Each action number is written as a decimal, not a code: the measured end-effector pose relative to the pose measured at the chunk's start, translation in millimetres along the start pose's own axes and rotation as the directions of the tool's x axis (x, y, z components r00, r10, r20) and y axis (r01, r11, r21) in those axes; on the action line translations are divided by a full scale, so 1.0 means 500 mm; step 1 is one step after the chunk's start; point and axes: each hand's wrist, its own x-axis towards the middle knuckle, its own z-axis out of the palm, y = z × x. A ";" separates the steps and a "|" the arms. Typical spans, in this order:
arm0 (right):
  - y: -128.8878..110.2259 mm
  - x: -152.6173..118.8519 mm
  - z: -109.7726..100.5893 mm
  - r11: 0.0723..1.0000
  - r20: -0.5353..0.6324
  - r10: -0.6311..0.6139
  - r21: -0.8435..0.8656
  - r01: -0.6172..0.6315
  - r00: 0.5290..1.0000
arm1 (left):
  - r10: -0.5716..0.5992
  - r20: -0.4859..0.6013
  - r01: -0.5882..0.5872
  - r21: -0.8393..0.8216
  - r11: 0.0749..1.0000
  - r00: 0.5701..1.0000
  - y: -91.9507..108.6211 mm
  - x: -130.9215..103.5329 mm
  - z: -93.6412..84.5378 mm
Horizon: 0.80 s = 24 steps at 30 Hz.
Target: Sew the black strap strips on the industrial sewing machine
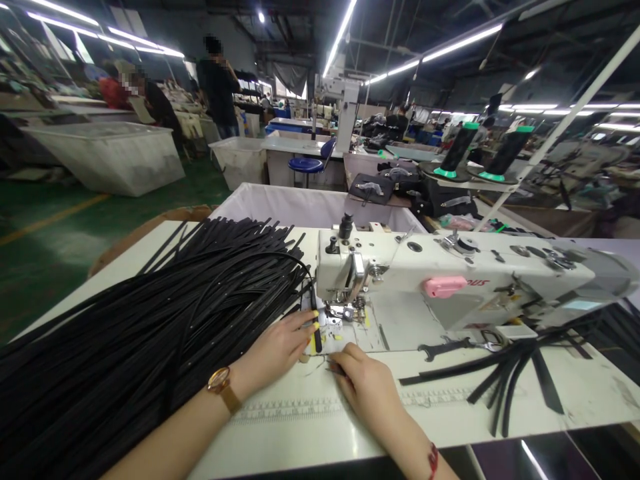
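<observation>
My left hand (283, 343), with a watch on its wrist, has its fingertips on a narrow black strap (317, 339) just left of the sewing machine's presser foot (341, 312). The strap curves over from a large pile of black straps (200, 313) on the left of the table. Closer to me, my right hand (367, 383) is closed, its fingers curled round a small dark, thin-tipped object (336, 368), mostly hidden by the hand. The white sewing machine (390, 267) stands just beyond both hands.
A wrench (443, 348) and several short black strips (505, 380) lie at right. A printed ruler (280, 408) runs along the table. Behind are a white-lined bin (285, 200), black bags (373, 189) and thread cones (457, 150). Another person (219, 87) stands at back left.
</observation>
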 end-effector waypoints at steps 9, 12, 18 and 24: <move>-0.017 0.047 0.005 1.000 -0.074 0.018 0.024 -0.016 0.997 | 0.014 0.013 -0.014 0.034 0.999 1.000 0.008 0.003 -0.002; -0.027 0.065 0.023 1.000 -0.087 -0.001 0.031 0.004 0.996 | 0.029 0.018 -0.030 0.049 0.998 0.999 0.006 -0.001 0.002; -0.025 0.067 0.034 0.889 -0.214 0.114 0.458 -0.003 0.970 | 0.048 -0.002 -0.048 0.059 0.997 0.999 0.012 -0.004 -0.004; -0.026 0.072 0.006 0.660 -0.253 0.217 0.749 0.049 0.943 | 0.083 0.054 -0.085 0.037 0.996 0.995 0.033 0.009 -0.015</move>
